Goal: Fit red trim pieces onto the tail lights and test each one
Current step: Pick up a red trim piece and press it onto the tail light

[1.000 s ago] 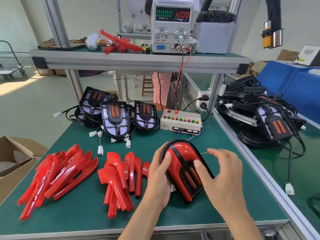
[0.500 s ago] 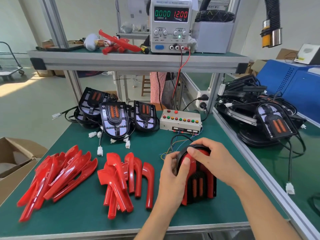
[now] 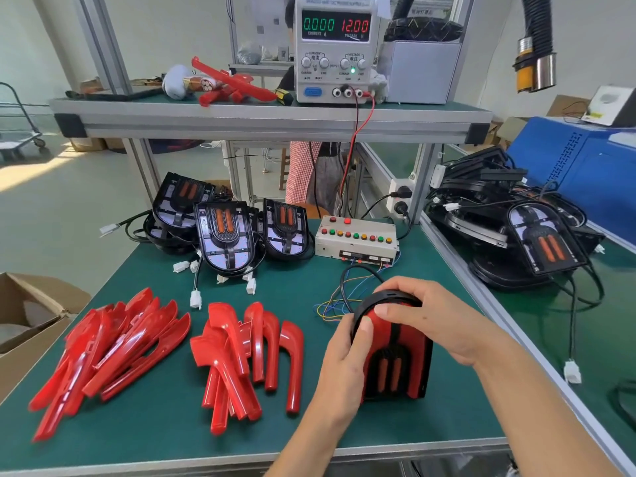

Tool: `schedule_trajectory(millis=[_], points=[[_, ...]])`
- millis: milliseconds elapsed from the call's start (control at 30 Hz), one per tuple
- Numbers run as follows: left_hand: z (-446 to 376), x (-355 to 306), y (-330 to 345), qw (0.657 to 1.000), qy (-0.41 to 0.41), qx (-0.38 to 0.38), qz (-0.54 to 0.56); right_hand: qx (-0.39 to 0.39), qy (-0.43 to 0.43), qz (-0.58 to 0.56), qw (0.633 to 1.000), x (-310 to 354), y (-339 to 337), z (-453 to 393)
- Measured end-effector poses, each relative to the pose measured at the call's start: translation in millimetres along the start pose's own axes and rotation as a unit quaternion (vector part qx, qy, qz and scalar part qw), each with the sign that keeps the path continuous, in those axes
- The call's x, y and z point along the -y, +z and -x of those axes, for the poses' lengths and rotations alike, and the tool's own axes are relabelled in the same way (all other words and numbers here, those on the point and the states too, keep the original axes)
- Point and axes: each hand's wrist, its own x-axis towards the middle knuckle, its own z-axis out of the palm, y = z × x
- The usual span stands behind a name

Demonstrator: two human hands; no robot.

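Note:
A black tail light (image 3: 399, 359) with red trim fitted on both sides stands on the green bench in front of me. My left hand (image 3: 344, 366) grips its left edge, thumb pressed on the red trim. My right hand (image 3: 437, 321) curls over its rounded top from the right. Its black cable and thin coloured wires (image 3: 340, 297) lead back to the test box (image 3: 356, 241) with coloured buttons. Two heaps of loose red trim pieces lie to the left, one at the far left (image 3: 110, 349) and one nearer the middle (image 3: 247, 356).
Bare tail lights (image 3: 227, 235) with white connectors are grouped at the bench's back left. A power supply (image 3: 337, 46) reading 0.000 and 12.00 sits on the upper shelf. More tail lights (image 3: 523, 242) are piled on the right bench. A cardboard box (image 3: 24, 318) stands at the far left.
The tail light was turned from tilted to upright. My right hand came down from hovering and closed over its top; my left hand kept its grip on the left edge.

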Motion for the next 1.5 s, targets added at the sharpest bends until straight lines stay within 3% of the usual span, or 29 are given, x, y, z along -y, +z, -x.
schedule_trajectory(millis=[267, 633, 833, 1233, 1500], points=[[-6, 6, 4, 1.0, 0.02, -0.021, -0.004, -0.013, 0.069, -0.087, 0.994, 3, 1, -1], [-7, 6, 5, 1.0, 0.017, -0.024, 0.009, 0.011, 0.098, -0.101, 0.99, 10, -1, -3], [-6, 7, 6, 0.999, 0.022, -0.029, -0.005, -0.016, 0.043, -0.049, 0.998, 4, 2, 3], [2, 11, -14, 0.996, 0.036, 0.045, -0.068, -0.023, -0.006, 0.025, 0.999, -7, 1, 8], [-1, 15, -9, 0.993, 0.074, -0.009, -0.093, -0.04, -0.027, 0.053, 0.997, -8, 3, 4]])
